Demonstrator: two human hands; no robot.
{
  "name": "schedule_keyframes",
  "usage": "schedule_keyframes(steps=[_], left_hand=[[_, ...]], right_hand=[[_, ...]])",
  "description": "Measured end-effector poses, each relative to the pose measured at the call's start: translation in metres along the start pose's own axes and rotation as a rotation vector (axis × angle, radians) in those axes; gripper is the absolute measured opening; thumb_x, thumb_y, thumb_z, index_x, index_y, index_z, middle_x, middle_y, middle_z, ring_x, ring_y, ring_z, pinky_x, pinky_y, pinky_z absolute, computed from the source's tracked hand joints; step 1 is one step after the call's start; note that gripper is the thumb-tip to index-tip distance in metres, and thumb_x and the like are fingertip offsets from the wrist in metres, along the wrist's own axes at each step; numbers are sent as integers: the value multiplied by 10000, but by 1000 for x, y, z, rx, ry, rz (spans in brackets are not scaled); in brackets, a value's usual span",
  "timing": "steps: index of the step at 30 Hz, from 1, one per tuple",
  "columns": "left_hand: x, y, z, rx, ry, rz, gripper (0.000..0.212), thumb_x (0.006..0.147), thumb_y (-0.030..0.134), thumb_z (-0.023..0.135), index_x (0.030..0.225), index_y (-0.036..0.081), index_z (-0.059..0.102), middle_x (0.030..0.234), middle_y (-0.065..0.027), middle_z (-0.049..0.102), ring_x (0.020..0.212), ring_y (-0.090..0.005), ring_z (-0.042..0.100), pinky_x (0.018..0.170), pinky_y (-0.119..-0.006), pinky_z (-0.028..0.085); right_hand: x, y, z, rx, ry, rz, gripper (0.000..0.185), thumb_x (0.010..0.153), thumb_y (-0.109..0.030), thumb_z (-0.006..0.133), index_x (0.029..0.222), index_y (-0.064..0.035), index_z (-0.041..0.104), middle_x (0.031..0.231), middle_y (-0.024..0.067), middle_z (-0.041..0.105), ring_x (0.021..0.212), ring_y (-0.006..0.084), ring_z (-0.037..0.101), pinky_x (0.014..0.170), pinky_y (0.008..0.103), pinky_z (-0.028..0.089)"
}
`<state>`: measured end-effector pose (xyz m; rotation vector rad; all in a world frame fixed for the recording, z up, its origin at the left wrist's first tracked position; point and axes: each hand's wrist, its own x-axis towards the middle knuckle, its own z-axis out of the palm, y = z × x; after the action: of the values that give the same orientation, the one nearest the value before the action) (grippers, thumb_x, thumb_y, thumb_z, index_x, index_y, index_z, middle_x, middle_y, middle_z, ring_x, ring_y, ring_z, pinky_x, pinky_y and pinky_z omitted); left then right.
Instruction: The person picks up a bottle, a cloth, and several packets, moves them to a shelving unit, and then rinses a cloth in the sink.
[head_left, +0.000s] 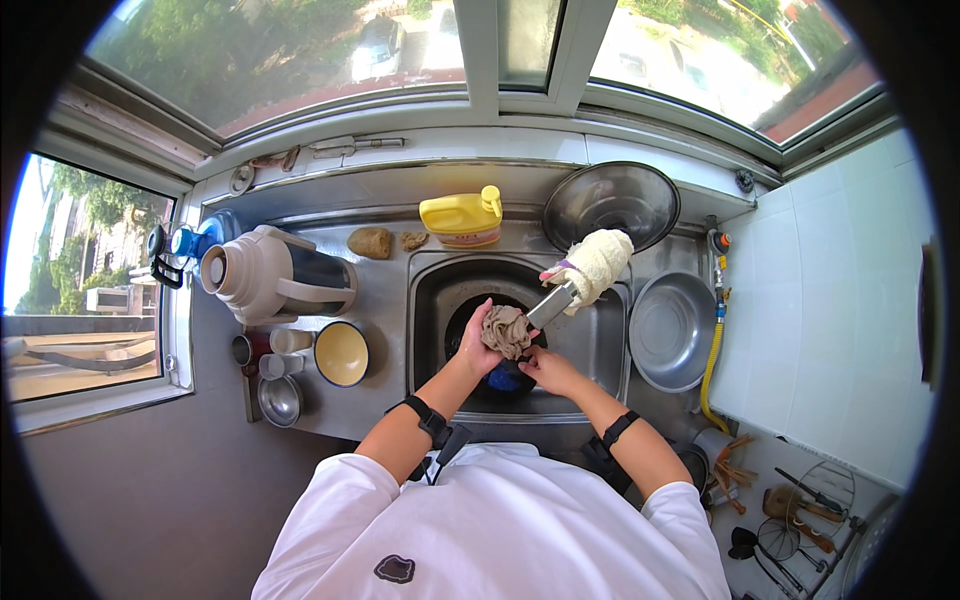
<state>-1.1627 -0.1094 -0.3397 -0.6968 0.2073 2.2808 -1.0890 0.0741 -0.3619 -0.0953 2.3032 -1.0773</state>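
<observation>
My left hand (475, 343) holds a crumpled grey-brown cloth (507, 331) over the stainless steel sink (611, 360). The cloth sits right beside the lower end of the metal faucet spout (551, 304). A cream towel (598, 262) is wrapped around the upper part of the faucet. Just below and right of the cloth is my right hand (555, 371), its fingers bent near a dark edge; whether they grip it is unclear. Under both hands lies a dark round vessel (459, 319) in the basin, partly hidden, with something blue (502, 379) in it.
Behind the sink stand a yellow jug (461, 217), a brown lump (369, 243) and a large metal basin (585, 206). A thermos (300, 277), cups (281, 366) and a yellow enamel bowl (341, 354) occupy the left counter. A metal basin (673, 330) and yellow hose (711, 375) are on the right.
</observation>
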Motion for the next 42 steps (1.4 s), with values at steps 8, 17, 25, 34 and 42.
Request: schedule_keyframes(steps=[8,17,25,34,42], left_hand=[[-4,0,1,-158,177,163,599,983,492,328,1337,18,423,1436,-174,426,1329,-459,370,1058,-732,250],[-14,11,4,-111,51,-47,634,968,545,375,1322,22,436,1419,-202,416,1324,-443,366,1041,-719,283],[-10,11,3,-45,-16,-21,280,925,228,614,1106,24,550,1209,-193,556,1021,-314,604,975,-479,502],[2,17,-11,152,24,50,366,789,-50,494,1119,108,485,953,-98,556,649,-196,558,541,-330,500],[-12,17,22,301,189,-28,295,852,415,474,813,132,548,720,-47,501,503,-199,445,438,-309,322]], right_hand=[[0,9,3,-12,-33,-23,334,915,-308,609,1034,3,619,854,151,693,808,323,673,728,410,521],[1,21,7,-23,-23,-35,298,918,-303,605,1010,-20,629,870,148,694,819,324,672,736,414,521],[-1,9,-1,4,-70,32,307,911,-315,603,991,-21,631,918,172,684,870,354,655,760,442,511],[3,16,6,-27,-78,34,307,927,-323,598,1020,-31,619,866,140,694,805,315,669,722,405,516],[2,16,4,-5,-76,46,299,921,-317,596,991,-28,625,894,157,685,842,336,658,745,426,512]])
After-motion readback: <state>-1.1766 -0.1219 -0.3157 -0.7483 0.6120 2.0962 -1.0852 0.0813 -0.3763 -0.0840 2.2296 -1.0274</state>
